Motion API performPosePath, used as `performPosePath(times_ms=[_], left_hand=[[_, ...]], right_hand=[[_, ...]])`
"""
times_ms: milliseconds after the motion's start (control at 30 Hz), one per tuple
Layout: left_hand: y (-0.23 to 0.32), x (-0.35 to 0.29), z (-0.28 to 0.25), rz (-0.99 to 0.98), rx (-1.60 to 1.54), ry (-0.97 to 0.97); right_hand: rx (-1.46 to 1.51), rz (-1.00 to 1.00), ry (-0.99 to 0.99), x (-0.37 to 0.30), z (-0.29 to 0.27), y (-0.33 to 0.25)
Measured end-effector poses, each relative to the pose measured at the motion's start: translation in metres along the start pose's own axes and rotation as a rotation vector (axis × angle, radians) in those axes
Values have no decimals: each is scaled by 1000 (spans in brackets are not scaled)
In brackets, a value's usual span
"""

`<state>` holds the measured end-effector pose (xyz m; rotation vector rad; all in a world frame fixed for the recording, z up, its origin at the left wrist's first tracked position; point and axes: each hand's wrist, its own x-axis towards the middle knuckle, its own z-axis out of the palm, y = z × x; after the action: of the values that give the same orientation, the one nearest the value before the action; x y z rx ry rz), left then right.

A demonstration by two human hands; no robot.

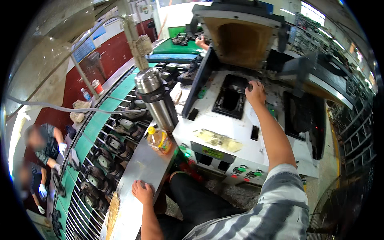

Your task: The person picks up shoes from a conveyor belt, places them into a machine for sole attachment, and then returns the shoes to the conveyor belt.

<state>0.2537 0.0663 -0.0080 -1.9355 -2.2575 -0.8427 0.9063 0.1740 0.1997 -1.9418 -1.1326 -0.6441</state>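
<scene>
My right hand (pixel 256 94) reaches to the right rim of a black rectangular recess (pixel 229 97) in the top of a white press machine (pixel 256 138). Its fingers are bent and closed; whatever lies in them is too small to make out. Something greyish shows at the recess's far end, beside my fingertips. The machine's thick lid (pixel 241 40), brown inside, stands raised behind. My left hand (pixel 143 193) rests on a metal side table (pixel 138 172), fingers slightly spread, holding nothing. Farther along that table are a yellow-capped bottle (pixel 159 141) and a large steel flask (pixel 157 100).
Left of the table, a roller conveyor (pixel 82 218) carries several dark sandals (pixel 115 146) beside a green belt (pixel 102 114). Two people work at the far left. Another person's hand (pixel 202 42) shows beyond the machine. A second black recess (pixel 302 114) has its own raised lid (pixel 318 82).
</scene>
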Motion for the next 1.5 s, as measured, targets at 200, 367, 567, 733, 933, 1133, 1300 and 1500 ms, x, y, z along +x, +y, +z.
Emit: performPosePath(times_ms=[200,367,567,733,933,1133,1300,1500], left_hand=[[-13,-9,5,4,33,0],[-42,-14,11,6,13,56],[-15,-15,18,7,-125,75],[-18,-32,1,6,-130,91],[-10,-46,-10,-5,-165,33],[14,-74,-37,-21,-291,-148],[60,-125,-105,-120,-1113,-591],[43,-123,-194,86,-1522,-398]], right_hand=[[-147,169,-323,15,-129,110],[-380,618,-556,38,-191,132],[-452,378,-514,33,-153,320],[-376,689,-5,-30,-194,214],[-334,431,340,-132,-220,207],[489,766,256,-182,-209,164],[1530,732,-482,-239,-169,48],[1977,394,-1535,-353,-113,-230]])
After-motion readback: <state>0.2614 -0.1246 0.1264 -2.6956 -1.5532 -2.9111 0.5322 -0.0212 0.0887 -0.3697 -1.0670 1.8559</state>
